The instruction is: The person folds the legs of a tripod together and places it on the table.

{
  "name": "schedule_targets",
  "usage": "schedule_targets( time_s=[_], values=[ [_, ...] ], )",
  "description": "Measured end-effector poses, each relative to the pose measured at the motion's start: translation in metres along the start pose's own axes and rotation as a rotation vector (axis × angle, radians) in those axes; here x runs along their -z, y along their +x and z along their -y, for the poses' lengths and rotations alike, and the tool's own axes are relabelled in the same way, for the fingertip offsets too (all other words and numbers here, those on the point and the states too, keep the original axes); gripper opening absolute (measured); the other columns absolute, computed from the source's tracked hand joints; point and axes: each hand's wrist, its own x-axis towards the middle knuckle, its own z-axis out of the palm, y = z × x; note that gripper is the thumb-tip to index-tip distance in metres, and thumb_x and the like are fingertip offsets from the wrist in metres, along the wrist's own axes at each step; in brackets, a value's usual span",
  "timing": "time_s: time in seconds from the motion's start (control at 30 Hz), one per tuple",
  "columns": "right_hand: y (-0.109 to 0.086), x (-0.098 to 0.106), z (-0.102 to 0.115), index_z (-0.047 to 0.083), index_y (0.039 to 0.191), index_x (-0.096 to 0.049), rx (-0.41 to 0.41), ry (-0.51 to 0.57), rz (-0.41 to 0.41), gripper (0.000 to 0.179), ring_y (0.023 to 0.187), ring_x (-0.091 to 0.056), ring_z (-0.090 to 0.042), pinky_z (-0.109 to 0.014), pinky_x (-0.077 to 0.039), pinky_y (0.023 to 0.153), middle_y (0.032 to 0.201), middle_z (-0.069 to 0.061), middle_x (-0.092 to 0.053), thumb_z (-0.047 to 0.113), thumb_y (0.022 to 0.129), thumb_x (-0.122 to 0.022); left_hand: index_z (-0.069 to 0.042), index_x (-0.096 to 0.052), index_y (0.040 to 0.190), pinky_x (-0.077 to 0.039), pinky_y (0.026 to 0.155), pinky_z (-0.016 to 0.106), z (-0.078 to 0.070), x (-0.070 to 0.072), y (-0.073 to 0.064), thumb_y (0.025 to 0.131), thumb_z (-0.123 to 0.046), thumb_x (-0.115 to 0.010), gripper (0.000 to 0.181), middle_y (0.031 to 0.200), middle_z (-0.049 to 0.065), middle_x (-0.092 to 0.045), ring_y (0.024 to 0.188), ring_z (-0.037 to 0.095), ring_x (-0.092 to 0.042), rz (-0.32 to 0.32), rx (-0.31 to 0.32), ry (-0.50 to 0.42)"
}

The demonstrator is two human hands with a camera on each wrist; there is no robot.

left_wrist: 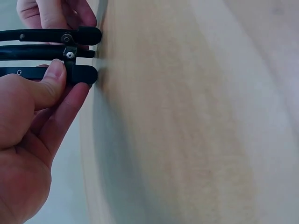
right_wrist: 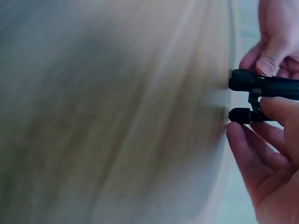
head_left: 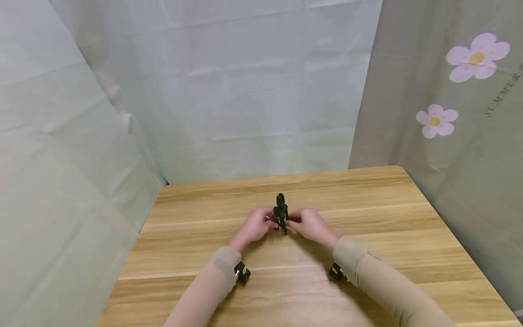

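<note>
- Tripod (head_left: 280, 212), small and black, stands upright near the middle of the wooden table (head_left: 367, 213), its legs folded close together and its rubber feet touching the tabletop.
- Left hand (head_left: 255, 225) holds the tripod from the left side; in the left wrist view its thumb (left_wrist: 44, 86) presses one black leg (left_wrist: 51, 73) against the fingers curled behind it, a pinch on that leg.
- Right hand (head_left: 311, 225) closes on the tripod from the right; in the right wrist view its fingers (right_wrist: 280, 112) curl round the lower leg (right_wrist: 245, 115), just above the rounded foot.
- Three legs show side by side in the left wrist view (each joined by a small metal hinge piece to the centre), lying nearly parallel.
- Both hands meet at the lower part of the tripod, while its head rises above them.
- Beige sleeves (head_left: 388, 281) cover both forearms, and a small black device (head_left: 242, 274) sits at each wrist.
- Pale green cloth (head_left: 229, 91) hangs behind and to the left of the table; the cloth on the right bears pink flowers (head_left: 477, 56).
</note>
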Motion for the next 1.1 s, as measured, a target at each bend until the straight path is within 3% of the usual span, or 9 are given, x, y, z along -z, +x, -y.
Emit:
schedule_targets(
  time_s=[0.3,0.63,1.1],
  values=[
    [0.001,-0.007,0.002,0.007,0.093,-0.082,0.092,-0.136,-0.066,0.005,0.064,-0.057,-0.006,-0.027,-0.049,0.059,0.079,0.003,-0.075,0.012,0.093,-0.079,-0.006,-0.078,0.113,-0.059,0.082,0.029,-0.002,0.001,0.002,0.089,0.018,-0.07,0.035,0.097,-0.001,-0.078,0.088,0.01,-0.07,0.027,0.0,0.037],
    [-0.001,-0.011,0.003,0.007,0.098,-0.085,0.095,-0.054,-0.094,0.009,0.066,-0.057,-0.004,-0.024,-0.05,0.061,0.086,-0.001,-0.08,0.005,0.093,-0.078,-0.006,-0.079,0.108,-0.06,0.083,0.029,-0.003,0.001,0.005,0.089,0.022,-0.064,0.037,0.098,0.001,-0.078,0.087,0.009,-0.07,0.041,0.022,0.0],
    [0.003,-0.006,-0.001,0.003,0.101,-0.084,0.076,0.034,-0.029,0.013,0.063,-0.056,-0.003,-0.022,-0.046,0.055,0.085,-0.001,-0.079,0.0,0.092,-0.076,-0.003,-0.079,0.11,-0.06,0.079,0.026,-0.001,0.0,0.006,0.086,0.025,-0.065,0.04,0.095,0.0,-0.078,0.085,0.009,-0.07,0.046,0.025,-0.017]
  ],
)
